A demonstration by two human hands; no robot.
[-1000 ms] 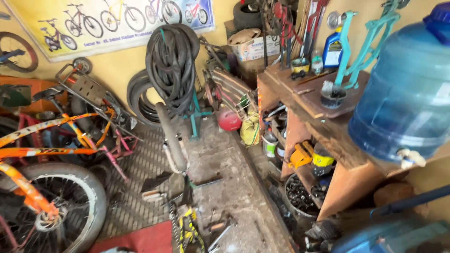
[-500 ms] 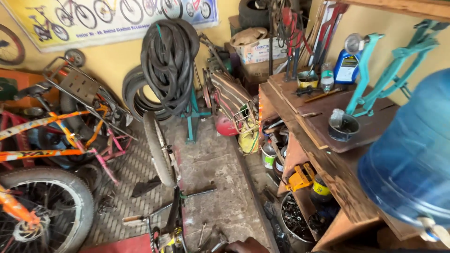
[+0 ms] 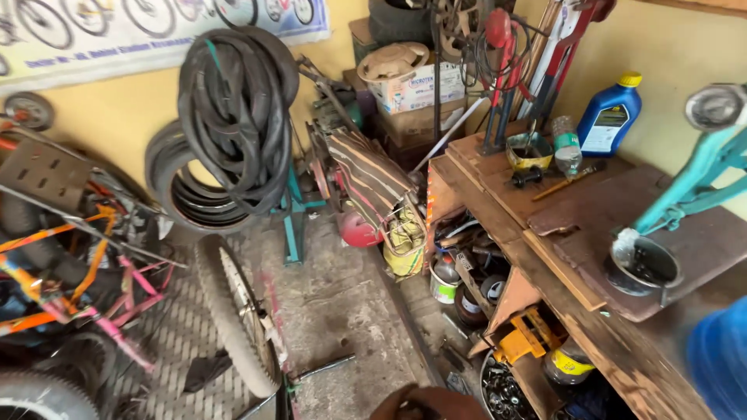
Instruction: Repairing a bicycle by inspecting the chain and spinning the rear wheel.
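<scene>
Presently, at lower left, a bicycle wheel (image 3: 233,311) stands upright on the floor, its long axis running from mid-frame down toward the bottom edge. A hand (image 3: 428,403) shows at bottom centre, just right of the wheel and nearest to it; which hand, and whether its fingers are spread or closed, cannot be told. The wooden desk (image 3: 591,233) fills the right.

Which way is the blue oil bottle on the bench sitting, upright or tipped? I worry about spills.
Upright. The blue bottle stands on its base at the back of the wooden bench, its yellow cap on and pointing up.
</scene>
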